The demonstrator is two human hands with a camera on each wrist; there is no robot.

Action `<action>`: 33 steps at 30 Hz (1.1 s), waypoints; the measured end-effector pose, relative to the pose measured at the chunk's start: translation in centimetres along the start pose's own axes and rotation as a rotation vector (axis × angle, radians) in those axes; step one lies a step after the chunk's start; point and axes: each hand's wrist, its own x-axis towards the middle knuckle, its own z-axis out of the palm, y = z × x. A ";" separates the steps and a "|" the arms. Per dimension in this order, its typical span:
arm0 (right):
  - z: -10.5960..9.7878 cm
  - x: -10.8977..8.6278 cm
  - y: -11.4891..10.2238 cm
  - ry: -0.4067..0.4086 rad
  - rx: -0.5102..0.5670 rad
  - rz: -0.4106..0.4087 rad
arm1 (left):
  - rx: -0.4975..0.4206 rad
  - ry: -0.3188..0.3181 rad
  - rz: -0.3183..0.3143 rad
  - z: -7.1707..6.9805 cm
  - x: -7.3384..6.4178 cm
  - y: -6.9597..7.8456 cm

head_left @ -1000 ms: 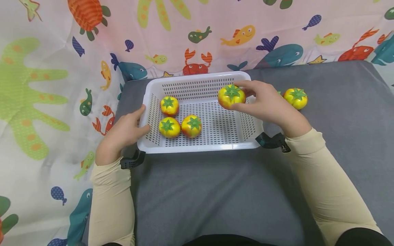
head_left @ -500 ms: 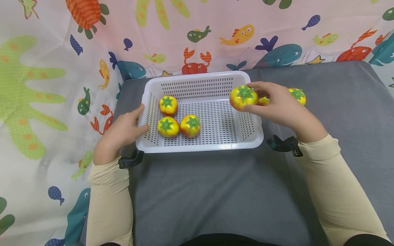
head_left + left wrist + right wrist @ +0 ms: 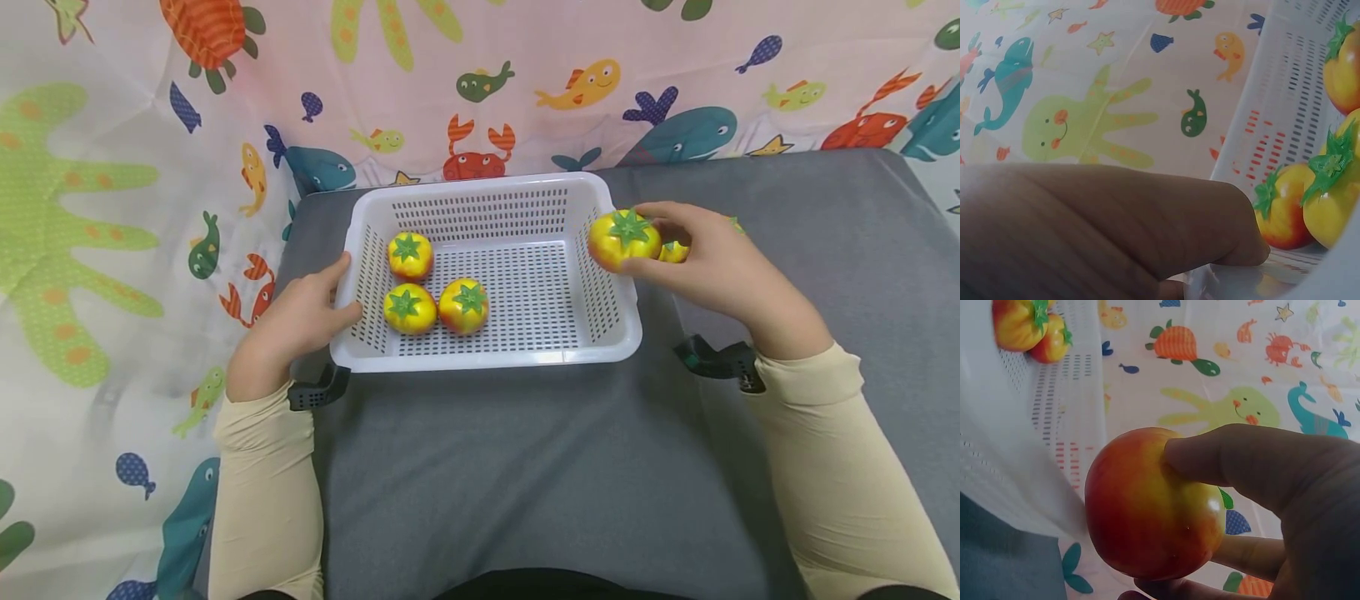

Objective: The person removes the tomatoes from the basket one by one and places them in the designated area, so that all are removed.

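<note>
My right hand (image 3: 708, 262) pinches a yellow-red tomato (image 3: 624, 239) between thumb and fingers, its green star-shaped leaf facing up. This tomato overlaps the right rim of a white perforated basket (image 3: 480, 363) in the head view; in the right wrist view, its red underside (image 3: 1147, 512) shows beside the basket wall. At the basket's left end, my left hand (image 3: 296, 321) grips the rim, thumb reaching over to the inside. Three similar tomatoes (image 3: 463, 307) sit grouped in the left part of the basket.
Past the basket's right end, more yellow tomatoes (image 3: 674, 252) lie on the grey tablecloth (image 3: 525, 467), mostly hidden by the right hand. A curtain (image 3: 420, 92) printed with sea animals hangs behind and to the left of the table.
My right hand has moved right with its tomato, from over the basket's inside to its right rim. The left hand stays at the left rim, and the three tomatoes inside have not moved.
</note>
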 end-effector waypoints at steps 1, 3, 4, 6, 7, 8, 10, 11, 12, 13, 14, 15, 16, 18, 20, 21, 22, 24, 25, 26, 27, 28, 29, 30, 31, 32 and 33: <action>-0.1 -0.1 0.2 0.007 -0.008 0.003 | 0.002 0.001 0.001 0.0 0.0 0.0; -0.2 -0.3 0.5 0.018 -0.020 0.009 | 0.005 0.002 0.001 0.0 0.0 0.0; -0.3 -0.4 0.7 0.022 -0.022 0.013 | 0.007 0.002 0.000 0.0 0.0 0.0; -0.5 -0.6 1.0 0.023 -0.024 0.021 | 0.009 0.000 0.000 0.0 0.0 0.0; -0.5 -0.6 1.1 0.022 -0.025 0.023 | 0.009 0.001 0.000 0.0 0.0 0.0; -0.6 -0.7 1.2 0.020 -0.025 0.025 | 0.008 0.001 -0.001 0.0 0.0 0.0; -0.7 -0.8 1.3 0.020 -0.023 0.025 | 0.007 0.002 -0.002 0.0 0.0 0.0; -0.8 -0.9 1.4 0.020 -0.023 0.027 | 0.007 0.002 -0.002 0.0 0.0 0.0; -0.8 -0.9 1.5 0.022 -0.021 0.028 | 0.006 0.002 -0.003 0.1 0.0 0.0; -0.8 -1.0 1.5 0.022 -0.017 0.033 | 0.007 0.002 -0.004 0.1 0.0 0.0; -0.9 -1.1 1.6 0.023 -0.012 0.037 | 0.006 0.003 -0.005 0.1 0.0 0.0; -0.9 -1.1 1.7 0.024 -0.009 0.042 | 0.006 0.004 -0.006 0.1 0.0 0.0; -0.9 -1.1 1.9 0.025 -0.008 0.046 | 0.006 0.005 -0.006 0.1 0.1 0.0; -1.0 -1.2 2.1 0.025 -0.001 0.059 | 0.005 0.006 -0.005 0.1 0.1 0.0; -1.0 -1.3 2.4 0.024 0.002 0.068 | 0.002 0.010 -0.003 0.2 0.1 0.0; -1.1 -1.3 2.5 0.024 0.004 0.072 | 0.003 0.010 -0.002 0.2 0.1 0.0; -1.1 -1.4 2.6 0.025 0.008 0.074 | 0.002 0.011 -0.001 0.2 0.1 -0.1; -1.1 -1.5 2.8 0.026 0.013 0.076 | 0.003 0.013 0.000 0.1 0.1 -0.1; -1.1 -1.5 3.0 0.028 0.013 0.076 | 0.003 0.013 0.001 0.1 0.1 -0.1; -1.1 -1.5 3.1 0.028 0.010 0.077 | 0.002 0.013 0.001 0.1 0.1 -0.1; -1.1 -1.5 3.3 0.029 0.009 0.079 | 0.003 0.013 0.001 0.1 0.0 -0.1; -1.1 -1.5 3.4 0.030 0.005 0.082 | 0.003 0.012 0.000 0.1 0.0 -0.1; -1.1 -1.5 3.6 0.030 0.003 0.086 | 0.002 0.011 -0.003 0.1 0.0 0.0; -1.1 -1.5 3.8 0.032 -0.001 0.089 | 0.001 0.009 -0.004 0.1 0.0 0.0; -1.1 -1.6 4.0 0.033 -0.005 0.091 | 0.002 0.008 -0.006 0.1 0.1 0.0; -1.1 -1.6 4.2 0.034 -0.008 0.093 | 0.002 0.007 -0.007 0.1 0.1 0.0; -1.1 -1.6 4.4 0.035 -0.007 0.095 | 0.002 0.006 -0.009 0.1 0.1 0.0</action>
